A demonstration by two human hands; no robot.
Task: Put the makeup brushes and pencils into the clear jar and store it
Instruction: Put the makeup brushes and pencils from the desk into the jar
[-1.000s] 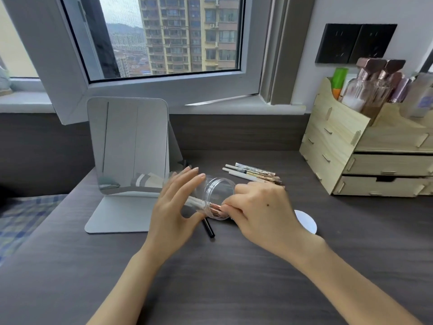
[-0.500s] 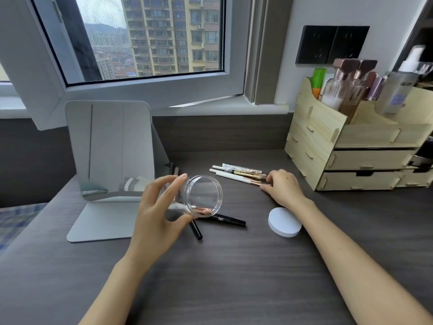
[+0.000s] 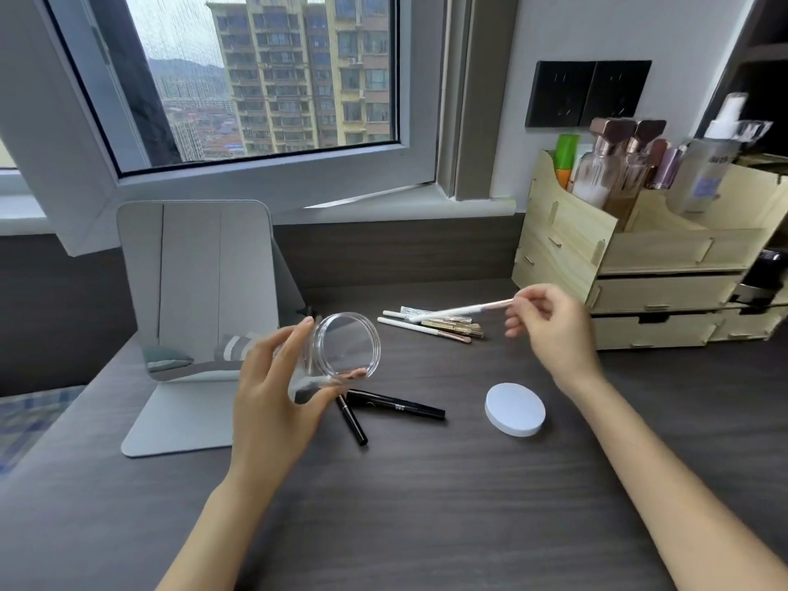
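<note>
The left hand [image 3: 273, 394] grips the clear jar [image 3: 341, 349] tipped on its side, mouth toward us, over the tabletop [image 3: 426, 505] by the mirror [image 3: 200, 287]. The right hand [image 3: 550, 330] pinches a white pencil [image 3: 460, 310] above the remaining brushes [image 3: 447, 328] toward the back edge. Two black pencils [image 3: 392, 405] lie under the jar.

Bare desk [image 3: 426, 505] lies open across the whole near side, between both forearms. Between the tilted clear jar [image 3: 341, 347] and the raised white pencil [image 3: 460, 310] the air is free. Below that gap lie two black pencils [image 3: 394, 405], the white lid [image 3: 515, 410] and the brush pile [image 3: 439, 326]. The mirror [image 3: 198, 287] blocks the left, the wooden organizer [image 3: 631, 266] the right.
</note>
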